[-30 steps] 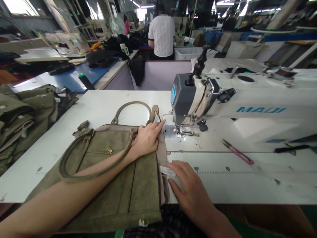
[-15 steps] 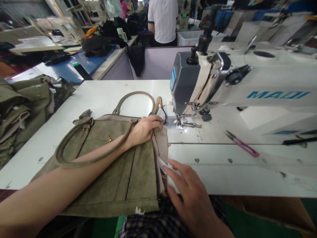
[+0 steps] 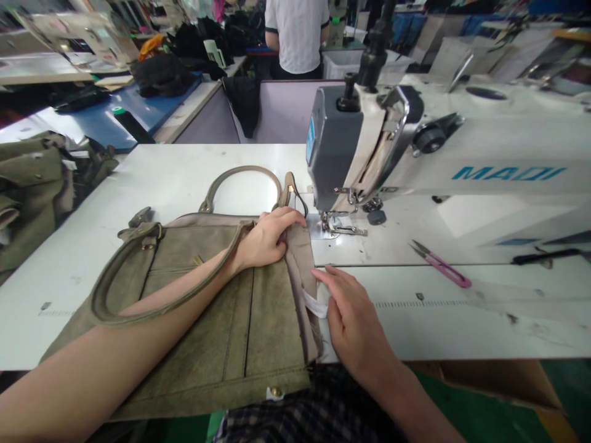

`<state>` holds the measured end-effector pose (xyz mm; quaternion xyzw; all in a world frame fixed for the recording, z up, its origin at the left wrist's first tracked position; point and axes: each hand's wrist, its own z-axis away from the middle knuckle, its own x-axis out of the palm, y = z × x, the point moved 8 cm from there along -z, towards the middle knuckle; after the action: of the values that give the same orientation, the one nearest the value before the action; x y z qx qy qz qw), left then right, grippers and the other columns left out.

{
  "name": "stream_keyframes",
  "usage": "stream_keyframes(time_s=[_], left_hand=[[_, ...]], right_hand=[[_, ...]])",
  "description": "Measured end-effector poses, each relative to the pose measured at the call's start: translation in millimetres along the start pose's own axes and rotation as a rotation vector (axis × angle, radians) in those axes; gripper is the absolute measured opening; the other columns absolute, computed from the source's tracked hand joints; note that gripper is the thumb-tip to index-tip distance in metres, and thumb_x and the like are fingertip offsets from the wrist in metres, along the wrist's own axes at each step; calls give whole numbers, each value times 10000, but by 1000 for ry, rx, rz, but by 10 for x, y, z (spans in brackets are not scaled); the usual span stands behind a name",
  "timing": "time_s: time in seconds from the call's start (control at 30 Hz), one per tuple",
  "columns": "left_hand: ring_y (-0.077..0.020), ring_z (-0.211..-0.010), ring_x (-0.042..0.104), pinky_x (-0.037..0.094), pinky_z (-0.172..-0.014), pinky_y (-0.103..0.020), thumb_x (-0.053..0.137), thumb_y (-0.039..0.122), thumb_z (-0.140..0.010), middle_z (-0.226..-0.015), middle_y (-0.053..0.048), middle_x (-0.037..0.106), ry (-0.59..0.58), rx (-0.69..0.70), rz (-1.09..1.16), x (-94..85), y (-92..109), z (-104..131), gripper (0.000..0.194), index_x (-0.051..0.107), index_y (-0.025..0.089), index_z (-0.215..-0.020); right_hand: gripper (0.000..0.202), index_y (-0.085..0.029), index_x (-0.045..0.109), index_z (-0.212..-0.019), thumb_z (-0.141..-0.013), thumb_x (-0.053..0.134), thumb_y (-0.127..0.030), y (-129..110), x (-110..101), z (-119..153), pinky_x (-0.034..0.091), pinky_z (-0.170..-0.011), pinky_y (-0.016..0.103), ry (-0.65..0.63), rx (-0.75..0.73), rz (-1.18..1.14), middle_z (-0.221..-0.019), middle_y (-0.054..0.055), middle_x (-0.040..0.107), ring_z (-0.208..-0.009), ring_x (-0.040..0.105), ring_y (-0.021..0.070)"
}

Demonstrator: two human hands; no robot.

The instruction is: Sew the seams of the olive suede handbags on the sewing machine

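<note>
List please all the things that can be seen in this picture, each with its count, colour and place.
handbag: one, olive green, flat on the table before the person
sewing machine: one, white and grey, right of the handbag
table: one, white, under handbag and machine
thread snips: one, pink, on the machine bed at right
white label: one, at the handbag's right edge
pile of bags: olive, far left
co-worker: one, white shirt, standing behind
left hand: pressing the handbag's top corner, arm through the handle
right hand: on the white label
</note>
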<state>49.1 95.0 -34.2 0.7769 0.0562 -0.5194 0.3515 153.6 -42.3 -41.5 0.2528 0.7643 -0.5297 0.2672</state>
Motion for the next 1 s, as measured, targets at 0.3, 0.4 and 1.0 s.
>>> stream_keyframes(time_s=[0.3, 0.4, 1.0], left_hand=[[-245, -1160, 542, 403, -989, -407, 501, 182, -828, -1212, -93, 596, 32, -34, 15, 9, -33, -5, 257, 646, 179, -1040], [-256, -1174, 530, 379, -983, -423, 553, 239, -842, -1228, -79, 590, 26, -66, -30, 30, -52, 4, 228, 637, 199, -1050], [-231, -1180, 524, 346, -943, -382, 497, 154, -797, -1236, -62, 589, 24, -46, -86, 38, -29, 9, 299, 614, 206, -1068]], right_hand=[[347, -212, 650, -1096, -901, 429, -30, 36, 20, -107, 523, -881, 247, -80, 13, -333, -1052, 34, 700, -988, 655, 147], [290, -197, 647, -1117, -937, 452, -80, -26, 18, -121, 537, -848, 273, -86, -152, -170, -1085, 82, 660, -985, 641, 182], [254, -121, 682, -904, -991, 445, -143, -281, -14, -306, 517, -866, 382, -289, -655, 126, -877, 92, 676, -953, 607, 238]])
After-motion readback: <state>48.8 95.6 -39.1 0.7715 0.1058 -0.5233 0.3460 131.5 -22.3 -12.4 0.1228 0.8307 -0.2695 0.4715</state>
